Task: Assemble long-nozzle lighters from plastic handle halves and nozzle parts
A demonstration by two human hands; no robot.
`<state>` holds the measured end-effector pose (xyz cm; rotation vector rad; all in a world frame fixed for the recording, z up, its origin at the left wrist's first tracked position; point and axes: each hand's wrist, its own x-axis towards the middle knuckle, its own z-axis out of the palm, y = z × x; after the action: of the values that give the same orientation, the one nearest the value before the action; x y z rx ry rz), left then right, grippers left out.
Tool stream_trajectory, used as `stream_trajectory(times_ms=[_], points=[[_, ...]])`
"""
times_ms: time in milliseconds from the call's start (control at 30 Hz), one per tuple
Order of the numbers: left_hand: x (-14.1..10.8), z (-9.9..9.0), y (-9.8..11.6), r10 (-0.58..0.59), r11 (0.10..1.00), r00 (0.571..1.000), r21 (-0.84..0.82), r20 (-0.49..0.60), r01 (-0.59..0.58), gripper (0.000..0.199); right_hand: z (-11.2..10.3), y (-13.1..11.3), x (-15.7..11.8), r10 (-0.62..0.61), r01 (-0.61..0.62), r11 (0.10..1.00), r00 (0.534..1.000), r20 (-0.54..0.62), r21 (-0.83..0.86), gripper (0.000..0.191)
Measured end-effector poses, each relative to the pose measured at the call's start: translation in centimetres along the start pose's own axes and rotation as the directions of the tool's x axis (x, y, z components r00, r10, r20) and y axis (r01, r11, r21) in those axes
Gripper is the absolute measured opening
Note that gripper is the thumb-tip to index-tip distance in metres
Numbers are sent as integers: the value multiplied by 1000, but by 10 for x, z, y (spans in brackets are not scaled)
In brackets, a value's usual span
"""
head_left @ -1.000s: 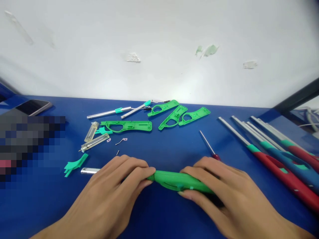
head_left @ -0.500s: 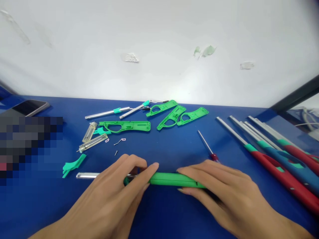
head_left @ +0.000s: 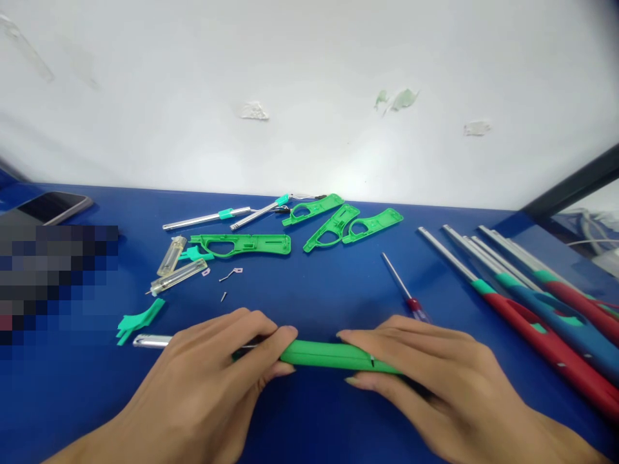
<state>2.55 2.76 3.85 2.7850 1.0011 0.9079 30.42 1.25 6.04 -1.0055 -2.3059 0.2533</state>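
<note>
Both hands grip one green gas lighter [head_left: 319,353] held lengthwise just above the blue table [head_left: 309,425]. My left hand [head_left: 217,367] is closed around its middle, and the silver tube end sticks out to the left. My right hand [head_left: 435,374] pinches the handle's right end between thumb and fingers. A seam and a small dark slot show on the handle; my fingers hide the trigger area. Beyond the hands lie green handle halves [head_left: 271,243], clear fuel tanks [head_left: 178,277], a teal trigger [head_left: 140,319] and a small screw [head_left: 223,296].
A screwdriver [head_left: 401,283] lies beyond my right hand. Several red and blue lighters [head_left: 541,328] rest at the right. Metal tubes with wires [head_left: 207,218] lie at the back, near the white wall [head_left: 309,77]. A phone [head_left: 55,206] is at the far left.
The green lighter has shifted slightly left, its handle more exposed near my right hand. My left hand has moved left with it; both hands keep hold.
</note>
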Motion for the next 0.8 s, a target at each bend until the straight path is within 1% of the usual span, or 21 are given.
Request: stream_trajectory(times_ms=[133,233,300,433,533,600,700,800], points=[[-2,0,2,35,996,998,88,-43,-31,24,-4,-5,4,-35,35,999,999,-3,-3,32],[-3,0,4,42,993,997,112,-67,-35,22,-4,-6,1,-25,25,999,1000,-1,-21,33],[-3,-1,4,42,992,997,118,-71,-34,23,-2,-5,-2,-4,4,1000,1000,1,14,28],[-1,-1,2,39,993,997,115,-67,-31,25,1,2,-3,74,-77,991,997,26,113,11],[3,-1,2,10,998,998,65,-67,-6,24,1,7,-2,112,-118,984,992,53,132,15],[8,-1,1,-27,998,997,59,-76,31,24,1,9,-1,110,-117,984,992,53,133,19],[15,-4,-2,-71,995,994,70,-87,77,28,0,12,0,122,-123,987,992,17,104,20],[17,-8,-11,-89,992,992,85,-94,97,29,-4,16,1,179,-177,983,983,-28,57,15]])
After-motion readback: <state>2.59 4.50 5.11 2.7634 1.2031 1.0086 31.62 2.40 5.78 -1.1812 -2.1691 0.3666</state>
